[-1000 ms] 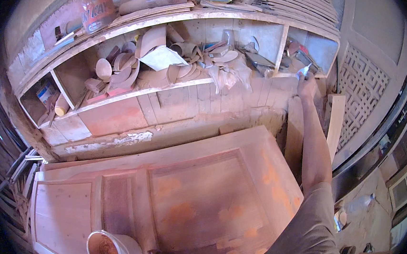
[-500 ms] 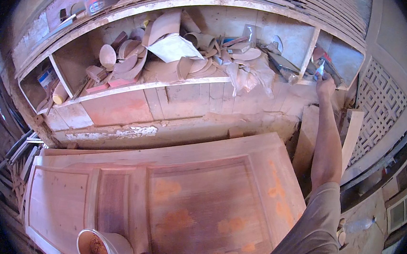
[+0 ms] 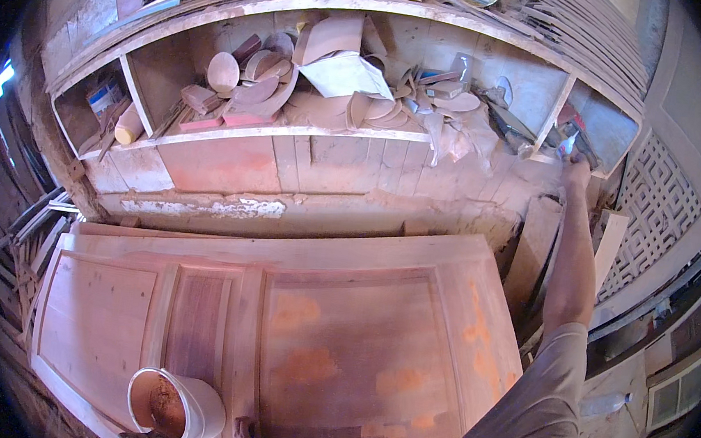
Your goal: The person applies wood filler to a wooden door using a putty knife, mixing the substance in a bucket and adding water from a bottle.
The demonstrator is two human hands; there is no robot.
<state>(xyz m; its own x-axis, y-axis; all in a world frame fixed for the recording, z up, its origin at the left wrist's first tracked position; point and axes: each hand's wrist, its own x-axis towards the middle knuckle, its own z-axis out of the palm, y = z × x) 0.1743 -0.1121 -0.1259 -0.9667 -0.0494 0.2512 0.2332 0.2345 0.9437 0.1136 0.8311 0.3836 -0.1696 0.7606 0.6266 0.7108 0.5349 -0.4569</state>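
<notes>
Stretched out to the far right, my right hand [image 3: 578,166] is at the front edge of the small right shelf compartment. Its fingers are closed around the lower part of a small white and blue tube or bottle [image 3: 568,143]. Low in the view, a dark shape that looks like fingers of my left hand [image 3: 248,437] rests by the panelled wooden door [image 3: 366,335]; its grip is unclear. Beside it stands a white bucket [image 3: 205,412] with reddish-brown powder or paste inside and a dark-handled tool [image 3: 140,436] at its rim. Orange patches mark the door's surface.
A dusty wall shelf [image 3: 357,135] holds curved wood offcuts, a white sheet [image 3: 347,75], a crumpled plastic bag [image 3: 456,137] and several tools. Thin wood strips [image 3: 583,40] are stacked on top. Upright boards [image 3: 534,242] and a lattice panel [image 3: 660,190] stand at right.
The view has shifted, so the shelf sits lower and further right. More of the bucket shows, with the tool handle now visible. My right hand stays at the same compartment.
</notes>
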